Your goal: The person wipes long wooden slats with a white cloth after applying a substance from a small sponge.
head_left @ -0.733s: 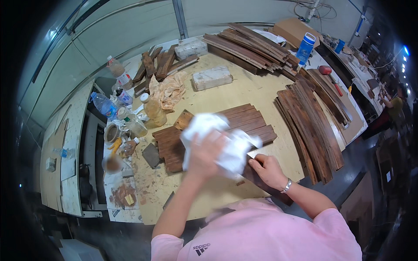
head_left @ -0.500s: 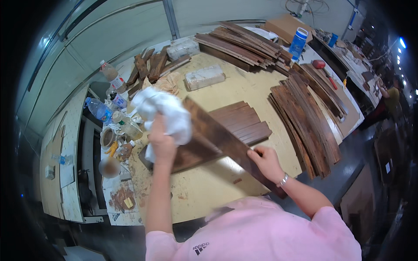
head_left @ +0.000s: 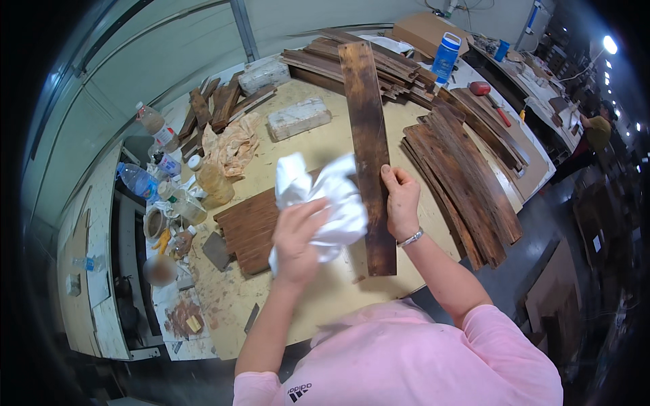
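Note:
A crumpled white cloth (head_left: 338,210) is bunched in my left hand (head_left: 298,237), close to the left edge of a dark brown wooden board (head_left: 365,122). Whether the cloth touches the board cannot be made out. My right hand (head_left: 402,203) pinches the board by its right edge, thumb on the face, fingers behind. The board stands nearly upright in view, its far end over a heap of boards. Beneath the cloth, several brown boards (head_left: 247,227) lie side by side on the table (head_left: 325,287), partly hidden by my left hand and the cloth.
Curved stacked boards (head_left: 467,183) lie at the right, and more boards (head_left: 318,68) at the back. A wrapped white block (head_left: 299,118) sits mid-table. Plastic bottles (head_left: 215,181) and a tan cloth (head_left: 231,143) crowd the left. A blue bottle (head_left: 445,57) stands back right; beyond, a person (head_left: 597,128) works.
The board has swung from a slant to nearly upright, its far end moving right and away. My left hand has brought the cloth right and nearer, uncovering the tan cloth.

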`<state>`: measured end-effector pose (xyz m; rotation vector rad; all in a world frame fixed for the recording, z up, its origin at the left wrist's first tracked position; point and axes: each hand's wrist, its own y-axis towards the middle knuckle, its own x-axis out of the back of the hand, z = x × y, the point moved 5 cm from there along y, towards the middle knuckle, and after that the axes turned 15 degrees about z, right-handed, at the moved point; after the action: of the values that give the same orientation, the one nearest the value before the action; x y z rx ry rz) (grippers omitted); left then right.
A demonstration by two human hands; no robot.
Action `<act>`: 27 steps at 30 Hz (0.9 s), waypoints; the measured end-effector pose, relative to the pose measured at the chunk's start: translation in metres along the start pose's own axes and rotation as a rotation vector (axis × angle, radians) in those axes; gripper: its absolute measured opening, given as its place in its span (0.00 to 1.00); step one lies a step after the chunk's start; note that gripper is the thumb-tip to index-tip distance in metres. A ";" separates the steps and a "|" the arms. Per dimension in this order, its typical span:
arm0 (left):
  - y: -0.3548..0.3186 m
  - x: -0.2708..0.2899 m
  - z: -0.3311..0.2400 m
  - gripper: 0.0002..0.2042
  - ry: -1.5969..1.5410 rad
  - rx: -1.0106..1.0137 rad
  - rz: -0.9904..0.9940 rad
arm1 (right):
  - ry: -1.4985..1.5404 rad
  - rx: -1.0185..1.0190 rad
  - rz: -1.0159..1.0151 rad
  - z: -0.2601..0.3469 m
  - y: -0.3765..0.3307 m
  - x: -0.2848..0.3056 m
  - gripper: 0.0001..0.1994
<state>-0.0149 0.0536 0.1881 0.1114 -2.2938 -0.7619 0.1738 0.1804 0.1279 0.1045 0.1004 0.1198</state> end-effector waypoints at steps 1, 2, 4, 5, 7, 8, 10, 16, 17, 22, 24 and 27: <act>0.012 -0.013 -0.012 0.17 -0.019 -0.084 0.105 | 0.002 -0.034 -0.024 -0.006 -0.003 -0.001 0.18; 0.004 -0.039 -0.018 0.16 -0.014 -0.122 0.192 | 0.076 -0.092 0.043 -0.016 0.001 -0.002 0.16; -0.031 -0.070 -0.019 0.14 -0.058 -0.189 0.310 | 0.262 -0.076 0.013 -0.016 0.005 -0.009 0.15; -0.048 -0.077 -0.023 0.12 -0.113 -0.231 0.345 | 0.300 -0.095 0.031 -0.018 0.011 -0.002 0.16; -0.086 -0.088 -0.015 0.11 -0.163 -0.239 0.578 | 0.309 -0.032 -0.029 -0.012 0.015 0.011 0.18; -0.100 -0.090 -0.001 0.09 -0.127 -0.040 0.654 | 0.363 -0.045 -0.054 -0.002 0.015 0.014 0.18; -0.136 -0.084 0.051 0.09 -0.265 0.312 0.507 | 0.312 -0.017 -0.068 0.005 0.022 0.024 0.19; -0.021 -0.025 0.000 0.11 -0.478 0.250 0.152 | 1.022 -0.174 0.374 -0.026 0.022 0.005 0.15; -0.002 -0.033 -0.028 0.12 -0.376 0.156 0.185 | 1.142 -0.175 0.434 -0.036 0.022 -0.002 0.15; -0.046 -0.072 -0.027 0.12 -0.315 0.021 0.286 | 1.334 -0.009 0.892 -0.006 0.019 -0.026 0.14; -0.086 -0.071 0.001 0.12 -0.418 0.344 0.356 | 1.236 0.059 0.797 0.011 0.020 -0.011 0.13; -0.121 -0.071 0.040 0.10 -0.718 0.702 0.219 | 1.426 0.101 0.817 0.032 0.029 -0.008 0.12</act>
<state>-0.0037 -0.0063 0.0550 -0.1179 -3.0941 0.1961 0.1663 0.2052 0.1635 0.1386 1.4942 0.9970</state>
